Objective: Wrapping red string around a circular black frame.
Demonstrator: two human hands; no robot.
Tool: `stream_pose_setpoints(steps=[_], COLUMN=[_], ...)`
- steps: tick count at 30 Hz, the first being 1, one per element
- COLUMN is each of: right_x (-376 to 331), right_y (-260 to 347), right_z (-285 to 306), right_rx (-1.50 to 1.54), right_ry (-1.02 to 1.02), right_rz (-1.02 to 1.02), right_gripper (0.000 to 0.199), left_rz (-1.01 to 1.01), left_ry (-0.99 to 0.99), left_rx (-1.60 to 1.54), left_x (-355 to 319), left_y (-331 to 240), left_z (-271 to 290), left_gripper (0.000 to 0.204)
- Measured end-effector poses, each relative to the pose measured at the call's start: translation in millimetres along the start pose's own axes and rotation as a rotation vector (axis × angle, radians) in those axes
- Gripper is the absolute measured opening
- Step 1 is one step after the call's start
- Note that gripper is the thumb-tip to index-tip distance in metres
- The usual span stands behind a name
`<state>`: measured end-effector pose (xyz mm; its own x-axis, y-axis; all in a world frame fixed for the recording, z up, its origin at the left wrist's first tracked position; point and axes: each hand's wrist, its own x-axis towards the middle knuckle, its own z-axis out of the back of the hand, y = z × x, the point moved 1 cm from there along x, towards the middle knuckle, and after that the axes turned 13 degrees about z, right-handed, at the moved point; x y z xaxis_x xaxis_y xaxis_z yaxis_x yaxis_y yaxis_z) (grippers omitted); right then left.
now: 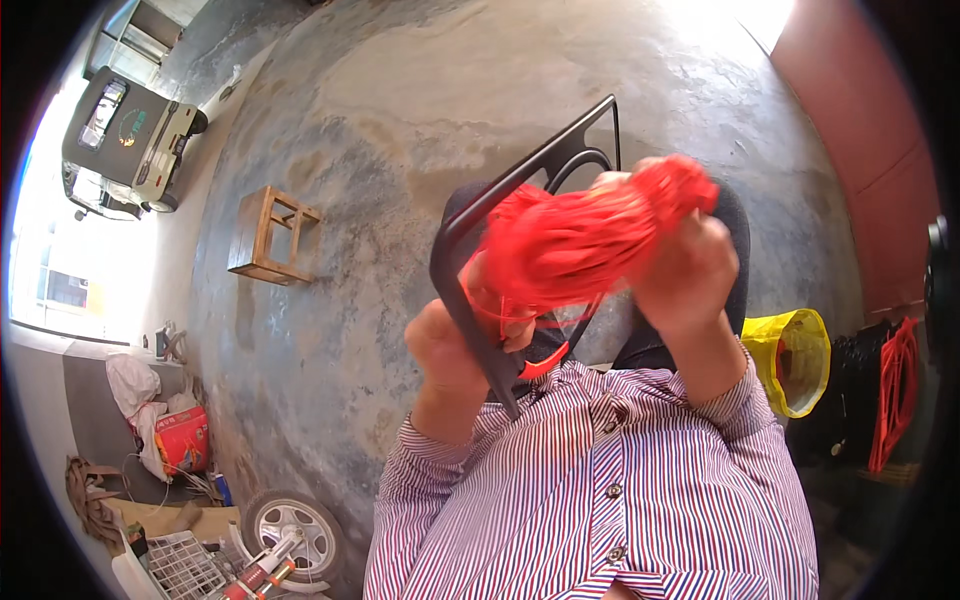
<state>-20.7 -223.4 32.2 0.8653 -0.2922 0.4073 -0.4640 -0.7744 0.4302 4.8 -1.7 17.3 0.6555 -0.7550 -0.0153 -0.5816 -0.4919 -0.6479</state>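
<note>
A thick bundle of glossy red strands (590,240) hangs in front of my lap, blurred by motion. My right hand (688,275) is closed round its narrower right end. On the left, my left hand (445,345) has its fingers curled at the bundle's lower left side, where loose red strands cross them; part of that hand is hidden. A black frame (548,158) with straight bars and a curved inner piece slants past the bundle, crossing in front of my left hand. An orange-red curved piece (545,362) shows at the frame's lower part.
A wooden stool (268,236) lies on the concrete floor to the left. A yellow bag (790,362) stands open by my right side, near hanging red strands (895,395). At lower left are a wheel (292,530) and a white rack (185,568). A three-wheeled vehicle (130,140) stands far left.
</note>
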Motion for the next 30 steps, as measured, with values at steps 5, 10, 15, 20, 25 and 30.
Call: stream_pose_setpoints(steps=[5,10,15,20,25,30], right_x=[23.1,19.1,12.4,10.9,30.4,81.7], right_y=[25.4,40.4,47.1,45.4,27.8,60.5], right_z=[37.4,83.6,98.7,98.3,59.0,50.1], right_rx=[0.362,0.526,0.463,0.395,0.315,0.409], right_ry=[0.192,0.174,0.103,0.057,0.057,0.039], right_rz=[-0.098,-0.159,-0.175,-0.181,-0.19,0.044], right_gripper=[0.05,0.049,0.049,0.051,0.054,0.02], left_rz=[-0.035,-0.095,-0.132,-0.052,0.034,0.103], left_ry=[0.041,-0.059,-0.186,-0.195,-0.257,-0.164], left_rx=[-0.13,-0.163,-0.189,-0.126,-0.041,0.032], left_x=[-6.7,-19.8,-33.5,-29.1,-18.7,-8.0], left_y=[-9.3,-22.0,-29.4,-28.7,-25.9,-9.3], left_z=[19.1,39.8,53.8,55.7,24.6,1.3], left_gripper=[0.067,0.053,0.046,0.045,0.049,0.05])
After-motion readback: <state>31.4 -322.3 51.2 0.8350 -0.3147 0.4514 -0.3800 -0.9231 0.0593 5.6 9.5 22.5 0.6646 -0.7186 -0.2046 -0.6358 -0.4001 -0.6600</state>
